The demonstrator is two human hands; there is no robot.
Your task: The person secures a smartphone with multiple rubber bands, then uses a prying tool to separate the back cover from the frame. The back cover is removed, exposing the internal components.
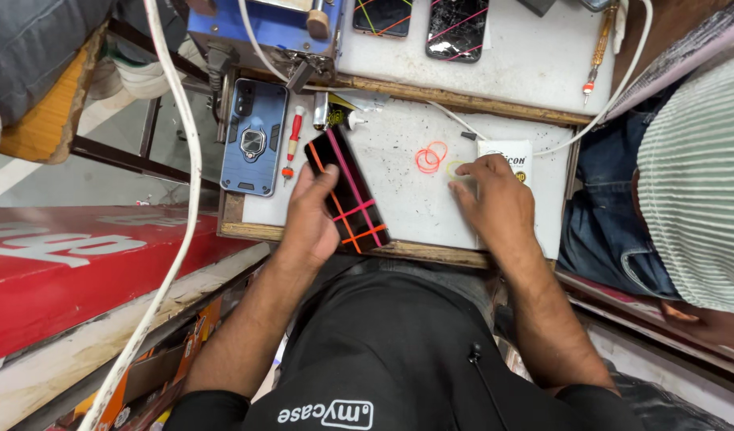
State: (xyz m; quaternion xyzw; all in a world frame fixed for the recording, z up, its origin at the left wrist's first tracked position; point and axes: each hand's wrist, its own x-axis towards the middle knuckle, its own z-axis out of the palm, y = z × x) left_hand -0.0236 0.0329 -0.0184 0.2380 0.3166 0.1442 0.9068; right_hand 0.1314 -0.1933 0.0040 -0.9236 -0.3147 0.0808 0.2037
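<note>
Two hands are at work on a white worktop (399, 199): the left hand (311, 219) is wrapped around a dark phone (347, 191) bound crosswise with orange and pink rubber bands, tilted near the front edge, while the right hand (495, 195) rests fingers-down on the board beside a small yellow band (456, 168), near loose orange bands (431, 157) and a white packet (507, 152). Judging by this, banding the phone is under way, and fetching another band calls for a fine pinch. Beyond lie a blue-cased phone (254, 136), a red screwdriver (292, 144), two cracked phones (456, 28), a white cable (179, 160) and a seated person's jeans (606, 199).
</note>
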